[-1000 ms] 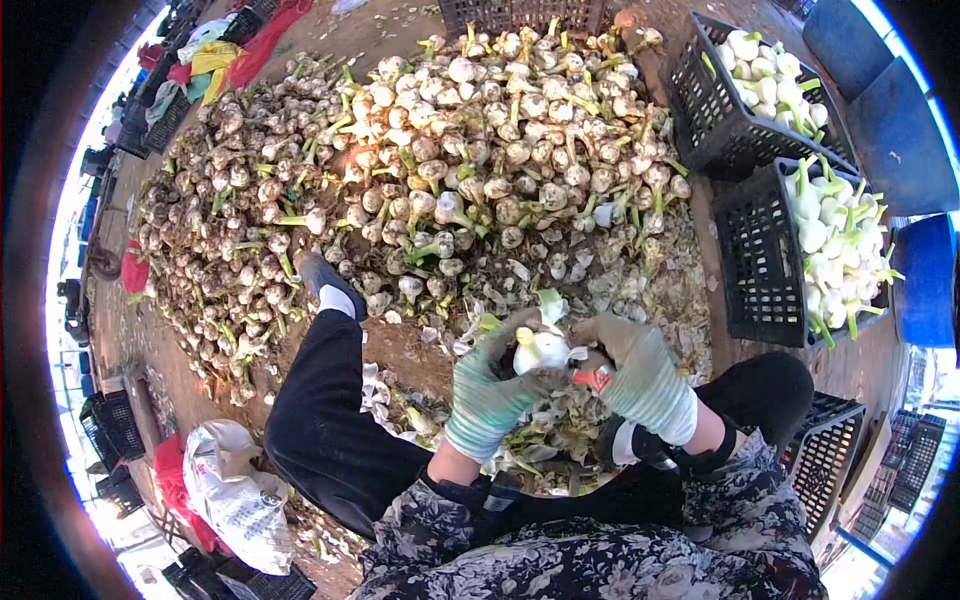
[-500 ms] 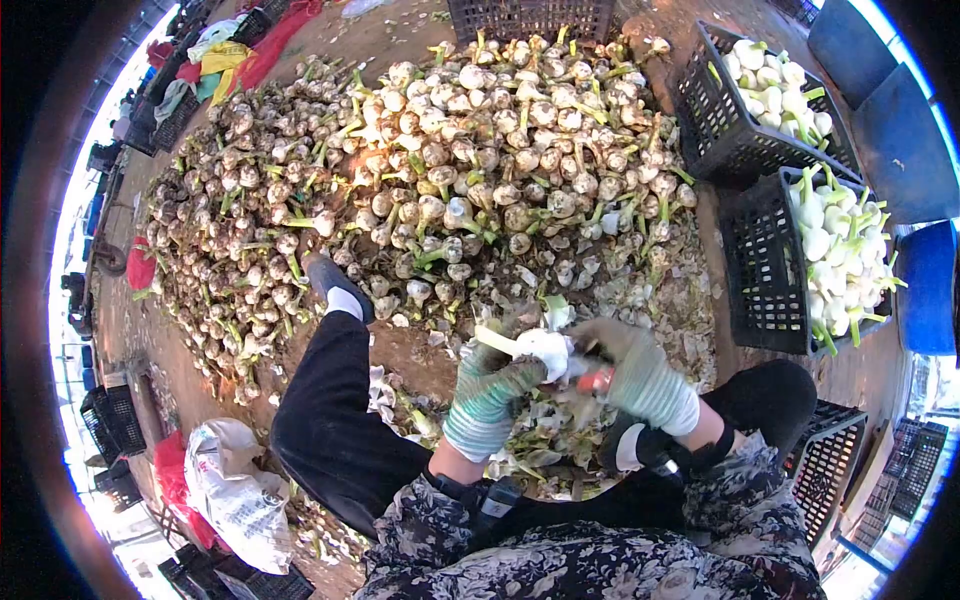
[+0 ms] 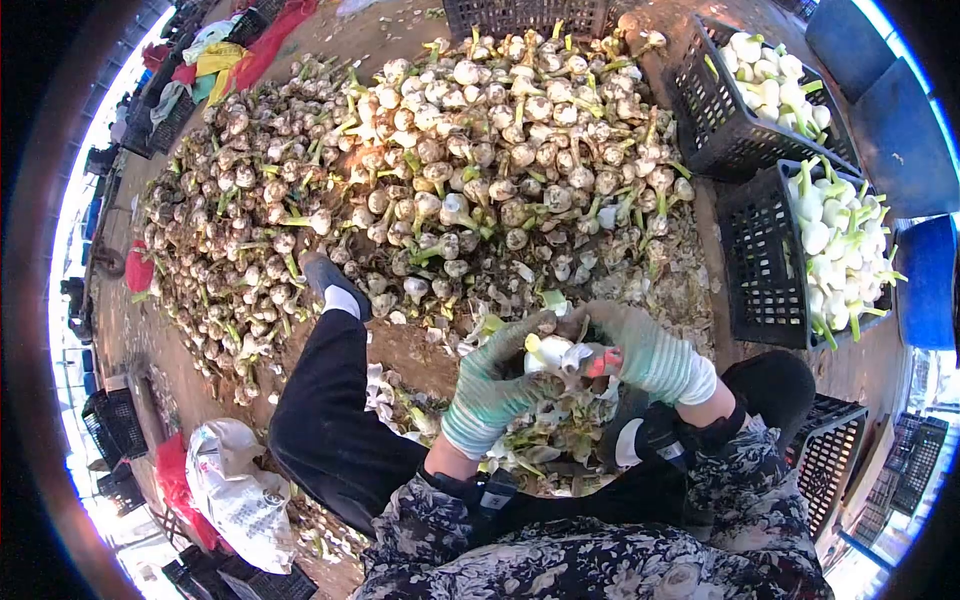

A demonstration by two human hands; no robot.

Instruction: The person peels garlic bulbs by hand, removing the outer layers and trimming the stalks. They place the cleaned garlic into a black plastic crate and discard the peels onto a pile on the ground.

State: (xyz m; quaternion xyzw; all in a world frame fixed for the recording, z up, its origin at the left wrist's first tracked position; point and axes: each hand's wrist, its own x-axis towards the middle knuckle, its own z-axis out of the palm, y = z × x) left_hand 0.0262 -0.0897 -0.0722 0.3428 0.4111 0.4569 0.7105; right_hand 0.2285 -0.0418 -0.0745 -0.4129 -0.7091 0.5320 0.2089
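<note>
The left hand point(image 3: 490, 385), in a striped, soil-darkened glove, holds a pale garlic bulb point(image 3: 546, 353), its fingers and thumb curled narrowly around it; the right hand point(image 3: 650, 355), gloved alike, is closed on a red-handled tool point(image 3: 603, 362) just beside the bulb; the working end of the tool is too small and hidden to make out. The bulb is between the two hands, above the loose peelings point(image 3: 550, 430) and between the person's knees; loose white skin shows on the side facing the tool.

The likeliest trouble is a cut: the fingertips of both hands meet close above the bulb, so a sharp edge that slips on loose skin could catch a left fingertip or nick the bulb; the glove fabric could also snag. A smooth, rounded bulb may roll in a thin hold; if the left fingers loosen, it could drop into the peelings and pick up dirt.

Ahead lies a wide heap of soil-marked garlic bulbs point(image 3: 480, 130), with a shoe point(image 3: 330, 275) at its edge, where a shift of the foot could bruise some; to the right, the nearer black crate point(image 3: 760, 265) and the farther black crate point(image 3: 705, 115) hold cleaner bulbs, some in the nearer one piled above the rim, so a knock could spill them.
</note>
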